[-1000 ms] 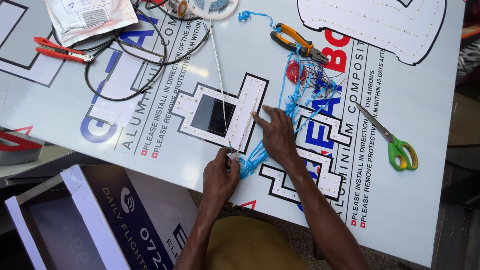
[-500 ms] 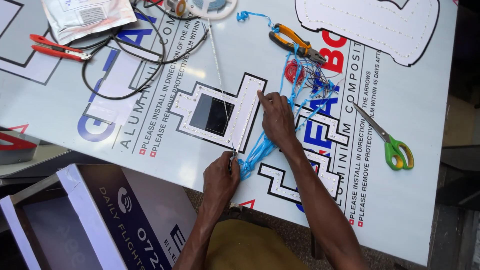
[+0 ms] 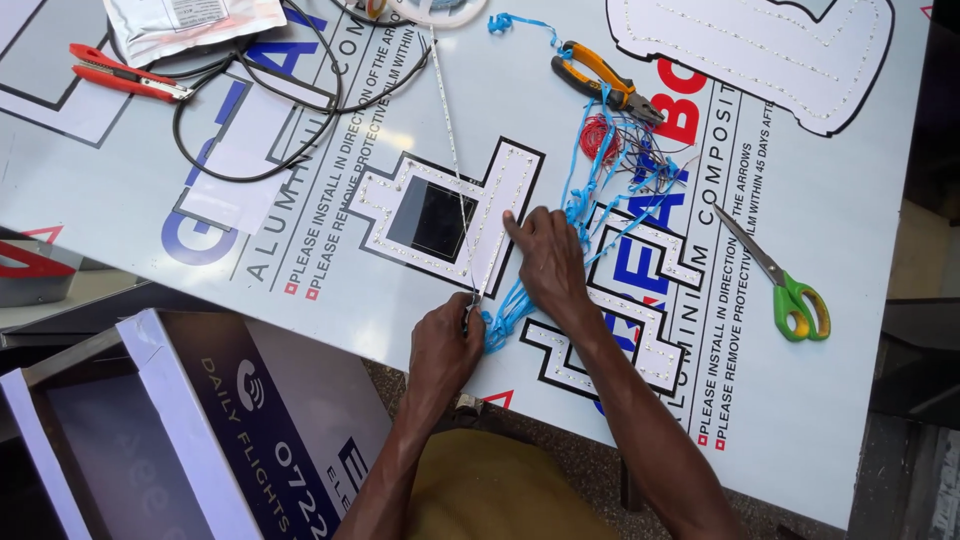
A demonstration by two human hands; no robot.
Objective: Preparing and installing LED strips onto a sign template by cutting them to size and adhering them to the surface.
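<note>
scissors [image 3: 790, 285]: green-handled, right
pliers [image 3: 603, 80]: orange-handled, far centre
cutter [image 3: 125, 75]: red, far left
black cable [image 3: 280, 95]: looped, far left

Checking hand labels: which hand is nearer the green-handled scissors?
Right. The right hand lies left of the green-handled scissors, apart from them; the left hand is farther left, at the sheet's edge.

Two hands are at work: the left hand [image 3: 445, 345] and the right hand [image 3: 548, 258]. Three white cut-out letters lie on the panel: one [image 3: 455, 215], another [image 3: 620, 320] and a third [image 3: 760, 50]. There is one pair of green scissors [image 3: 785, 285], one orange pliers [image 3: 600, 80], one red cutter [image 3: 125, 75], and one black cable [image 3: 270, 100].
</note>
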